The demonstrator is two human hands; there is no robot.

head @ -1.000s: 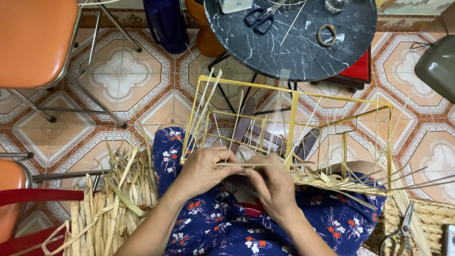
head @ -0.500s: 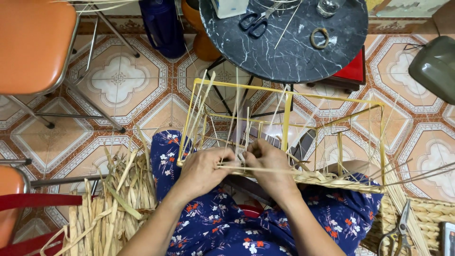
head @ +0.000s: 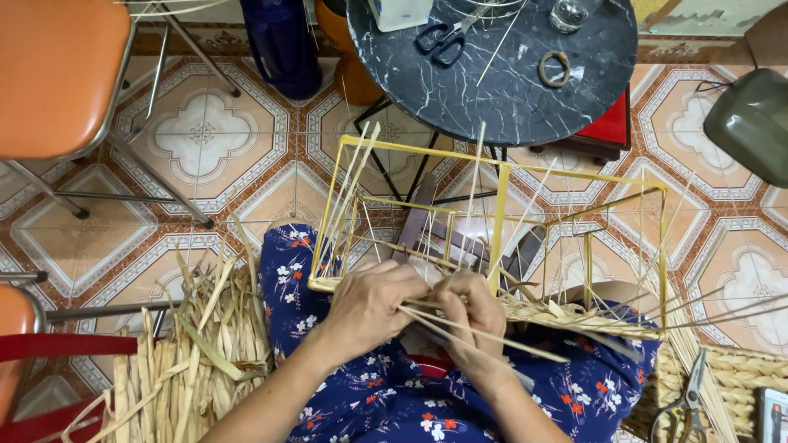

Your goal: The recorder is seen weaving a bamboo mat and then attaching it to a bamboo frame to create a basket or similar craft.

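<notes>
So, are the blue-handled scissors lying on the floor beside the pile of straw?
No, the blue-handled scissors lie on the round black marble table, far from the pile of straw on the floor.

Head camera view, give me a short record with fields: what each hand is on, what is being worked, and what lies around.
left hand: left hand grips thin straw strands at the frame's near edge
right hand: right hand pinches the same strands beside it
work piece: yellow wire frame on the lap, partly woven along its near rail
left side: pile of dried straw on the tiled floor
ahead: round black marble table with scissors
</notes>
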